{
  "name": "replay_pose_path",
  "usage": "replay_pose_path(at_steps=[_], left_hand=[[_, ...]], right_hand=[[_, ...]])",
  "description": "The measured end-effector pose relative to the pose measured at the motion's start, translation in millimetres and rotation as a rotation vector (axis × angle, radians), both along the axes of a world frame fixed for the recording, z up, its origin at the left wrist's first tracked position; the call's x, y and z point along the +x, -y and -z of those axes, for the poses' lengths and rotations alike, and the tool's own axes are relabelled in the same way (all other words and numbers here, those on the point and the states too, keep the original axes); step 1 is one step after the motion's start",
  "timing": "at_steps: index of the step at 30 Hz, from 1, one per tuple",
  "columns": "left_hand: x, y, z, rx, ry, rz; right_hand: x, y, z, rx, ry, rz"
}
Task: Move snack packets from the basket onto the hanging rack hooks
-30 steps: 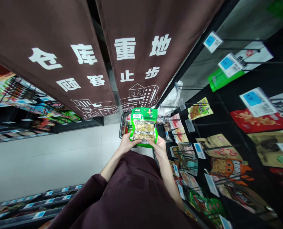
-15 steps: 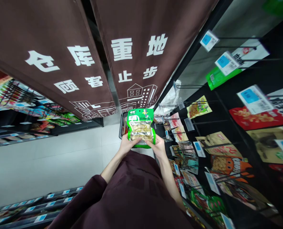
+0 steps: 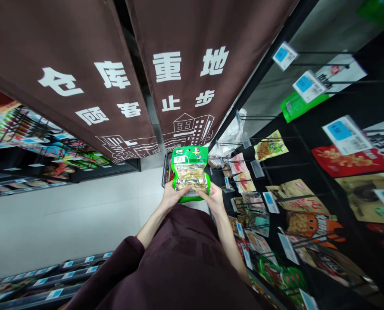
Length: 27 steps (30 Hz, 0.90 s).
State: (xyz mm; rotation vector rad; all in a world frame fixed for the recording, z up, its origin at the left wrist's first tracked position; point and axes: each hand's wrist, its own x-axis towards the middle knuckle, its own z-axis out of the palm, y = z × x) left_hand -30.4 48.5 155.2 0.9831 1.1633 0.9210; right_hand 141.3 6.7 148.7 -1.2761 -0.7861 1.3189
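Note:
Between my two hands is a green snack bag [image 3: 192, 172] with a clear window, pale yellowish food inside and a white label on its header. My left hand [image 3: 173, 193] grips the bag's lower left edge, thumb on the front. On the lower right edge, my right hand [image 3: 213, 197] holds it the same way. The fingers behind the bag are hidden. Just beyond the bag, a dark basket [image 3: 164, 174] shows in part, with packets in it.
A rack [image 3: 295, 150] of hanging snack packets with price tags runs along my right. Ahead hang brown curtains [image 3: 182, 26] with white lettering. More stocked shelves stand at the left [image 3: 82, 170] and lower left [image 3: 69, 275]. Pale floor tiles [image 3: 91, 215] lie to my left.
The bag tilts very slightly in my hands, and my thumbs have shifted a little on its front. Otherwise the view is almost the same.

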Motion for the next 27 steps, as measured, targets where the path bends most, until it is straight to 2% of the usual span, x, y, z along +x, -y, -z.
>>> replay_pose_path(at_steps=[16,23,27], left_hand=[[-1.6,-3.0,2.5,0.001,-0.019,0.061],[-2.5,-1.2,-4.9,0.103,-0.035,0.151],[-3.8,0.0,-3.5,0.121,-0.047,0.166]], right_hand=[[1.3,2.7,1.3,0.000,-0.019,0.003],[0.7,2.4,-0.5,0.020,0.002,0.040],[0.4,2.6,-0.1,0.007,0.019,0.047]])
